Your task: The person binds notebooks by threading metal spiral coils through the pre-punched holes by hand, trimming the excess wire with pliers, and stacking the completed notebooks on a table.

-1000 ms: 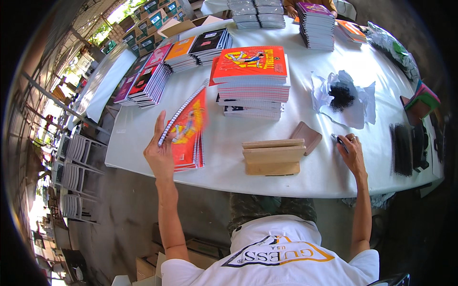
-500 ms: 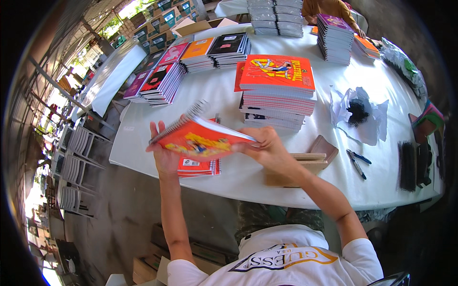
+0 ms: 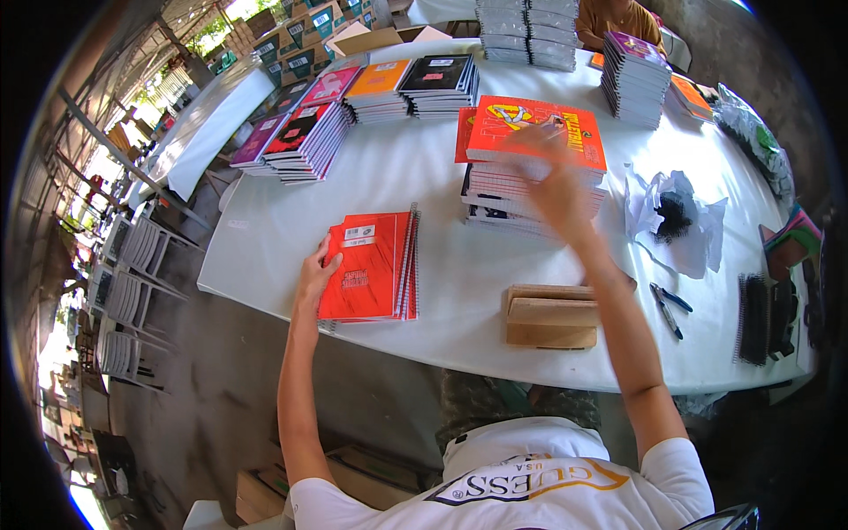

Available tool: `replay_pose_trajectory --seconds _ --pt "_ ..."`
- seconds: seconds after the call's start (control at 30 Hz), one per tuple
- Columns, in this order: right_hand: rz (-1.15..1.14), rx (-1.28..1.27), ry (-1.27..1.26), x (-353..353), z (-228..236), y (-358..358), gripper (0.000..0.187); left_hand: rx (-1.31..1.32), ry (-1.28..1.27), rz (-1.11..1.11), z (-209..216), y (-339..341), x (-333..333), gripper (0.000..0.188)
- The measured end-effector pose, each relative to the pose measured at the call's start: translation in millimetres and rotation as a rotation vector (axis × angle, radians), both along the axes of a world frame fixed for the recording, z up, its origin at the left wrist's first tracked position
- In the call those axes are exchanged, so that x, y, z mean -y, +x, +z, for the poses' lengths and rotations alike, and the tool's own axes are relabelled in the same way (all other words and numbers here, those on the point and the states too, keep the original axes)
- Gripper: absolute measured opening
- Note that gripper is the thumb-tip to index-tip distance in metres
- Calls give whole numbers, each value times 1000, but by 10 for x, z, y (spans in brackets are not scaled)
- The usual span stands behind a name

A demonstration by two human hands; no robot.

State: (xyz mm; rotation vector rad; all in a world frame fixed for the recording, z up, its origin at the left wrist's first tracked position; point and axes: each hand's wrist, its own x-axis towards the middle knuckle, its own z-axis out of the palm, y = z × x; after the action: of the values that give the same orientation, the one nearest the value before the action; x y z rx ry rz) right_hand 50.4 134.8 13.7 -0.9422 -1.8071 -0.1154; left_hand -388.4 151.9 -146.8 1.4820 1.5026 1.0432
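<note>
A small pile of red spiral notebooks (image 3: 371,274) lies at the table's near left edge, wire bindings on the right, a white label on the top back cover. My left hand (image 3: 316,272) grips the pile's left edge, thumb over the top cover. Farther right stands a taller stack of notebooks (image 3: 495,132), topped by a red one with a yellow picture. In front of that stack my right hand (image 3: 556,181) is smeared by motion. Its fingers are blurred, and I cannot tell whether they touch the top notebook.
Brown wooden blocks (image 3: 552,316) lie near the front edge, with pliers (image 3: 667,309) to their right. Crumpled white paper (image 3: 693,221) holds black bits. Notebook piles (image 3: 305,141) line the far left. A person (image 3: 618,22) sits at the far side behind a tall stack (image 3: 634,79).
The spiral notebook that both hands held in the air now lies on the small red pile. My left hand has come down with it; my right hand has moved away to the taller stack.
</note>
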Motion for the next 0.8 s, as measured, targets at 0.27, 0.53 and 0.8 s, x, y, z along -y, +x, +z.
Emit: replay_pose_trajectory --seconds 0.27,0.53,0.8 --pt "-575 -173 -810 -646 22 1170 68 -297 6 -77 84 -46 -277 70" --pt "-404 -268 -409 -413 195 1355 31 -358 442 127 1027 1553 -20 85" --pt "226 -802 -388 1345 -455 1396 30 362 407 -570 1608 2840 857 57"
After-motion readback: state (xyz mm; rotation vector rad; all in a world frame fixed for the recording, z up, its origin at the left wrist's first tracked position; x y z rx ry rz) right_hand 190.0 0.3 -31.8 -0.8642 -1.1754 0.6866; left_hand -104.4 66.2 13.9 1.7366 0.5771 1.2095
